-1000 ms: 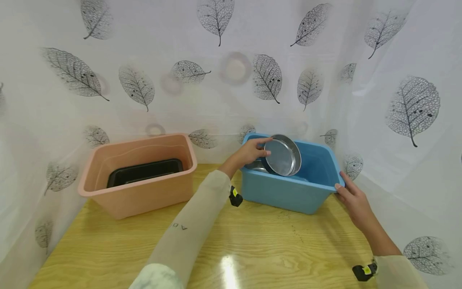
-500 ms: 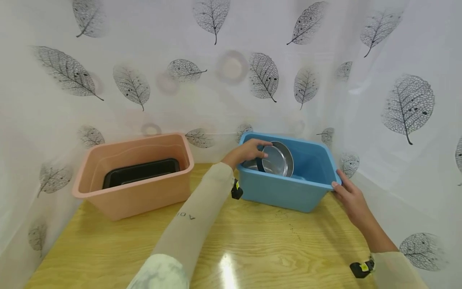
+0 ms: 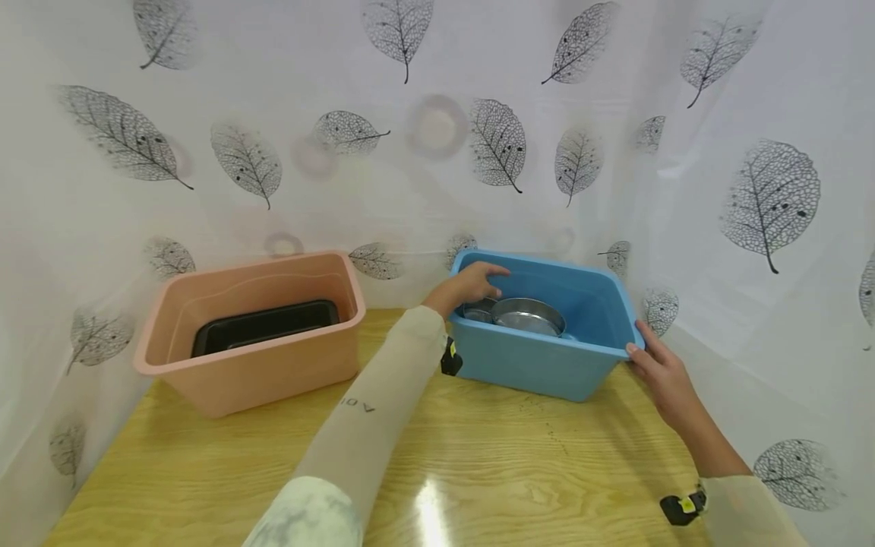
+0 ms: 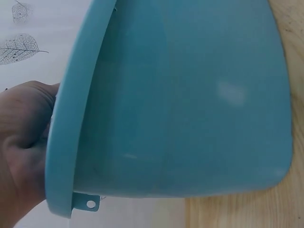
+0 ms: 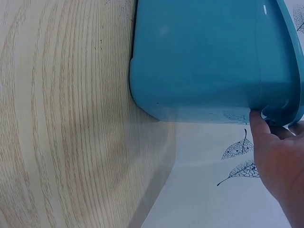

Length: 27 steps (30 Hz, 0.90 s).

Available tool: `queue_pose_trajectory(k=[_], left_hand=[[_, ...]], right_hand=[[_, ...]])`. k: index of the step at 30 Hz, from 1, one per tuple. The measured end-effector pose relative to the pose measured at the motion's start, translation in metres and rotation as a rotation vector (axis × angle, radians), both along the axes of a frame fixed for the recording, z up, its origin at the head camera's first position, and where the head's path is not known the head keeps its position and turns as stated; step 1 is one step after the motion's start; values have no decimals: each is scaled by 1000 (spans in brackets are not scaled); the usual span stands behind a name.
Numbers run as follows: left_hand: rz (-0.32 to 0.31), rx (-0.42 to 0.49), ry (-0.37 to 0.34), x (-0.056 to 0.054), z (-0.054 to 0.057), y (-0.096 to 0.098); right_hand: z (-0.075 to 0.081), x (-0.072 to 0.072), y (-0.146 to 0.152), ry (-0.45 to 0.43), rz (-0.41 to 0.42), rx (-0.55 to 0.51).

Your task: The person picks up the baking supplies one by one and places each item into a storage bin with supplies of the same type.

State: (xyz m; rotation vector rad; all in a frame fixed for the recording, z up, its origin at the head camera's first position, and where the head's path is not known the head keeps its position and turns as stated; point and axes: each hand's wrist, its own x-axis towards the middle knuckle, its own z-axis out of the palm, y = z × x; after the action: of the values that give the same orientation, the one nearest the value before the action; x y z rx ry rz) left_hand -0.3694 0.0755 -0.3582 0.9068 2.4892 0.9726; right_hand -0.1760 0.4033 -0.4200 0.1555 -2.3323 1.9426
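A round metal cake pan [image 3: 528, 316] lies in the blue plastic bin [image 3: 519, 365], next to another metal pan [image 3: 478, 310] at the bin's left end. Above these pans, my left hand [image 3: 468, 286] reaches over the left rim with fingers extended and nothing held. Only part of that hand [image 4: 28, 137] shows behind the rim in the left wrist view. At the bin's right front corner, my right hand [image 3: 666, 376] grips the rim. In the right wrist view the thumb of this hand [image 5: 280, 164] presses under the rim's outer side.
A pink-orange bin [image 3: 273, 380] stands on the left with a black rectangular pan [image 3: 263, 327] inside. Both bins sit on a wood-grain table [image 3: 478, 471]. A white leaf-print curtain [image 3: 294, 76] hangs behind and at both sides.
The cake pan, earlier held tilted by my left hand, has gone down into the blue bin and been let go. My right hand keeps its grip on the rim.
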Motion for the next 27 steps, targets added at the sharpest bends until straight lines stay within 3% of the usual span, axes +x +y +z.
queue_pose_trajectory(k=[6,15,21,27], left_hand=[[-17,114,-3,2,0,-4],[-75,306,-91,16,6,-16],[-136,383,-117,31,7,-26],[-142,426,-134,50,7,-41]], right_hand=[[0,-1,1,-16,-5,-1],[3,-1,5,-25,-34,48],[5,3,8,-50,-120,228],[10,8,7,-20,-170,386]])
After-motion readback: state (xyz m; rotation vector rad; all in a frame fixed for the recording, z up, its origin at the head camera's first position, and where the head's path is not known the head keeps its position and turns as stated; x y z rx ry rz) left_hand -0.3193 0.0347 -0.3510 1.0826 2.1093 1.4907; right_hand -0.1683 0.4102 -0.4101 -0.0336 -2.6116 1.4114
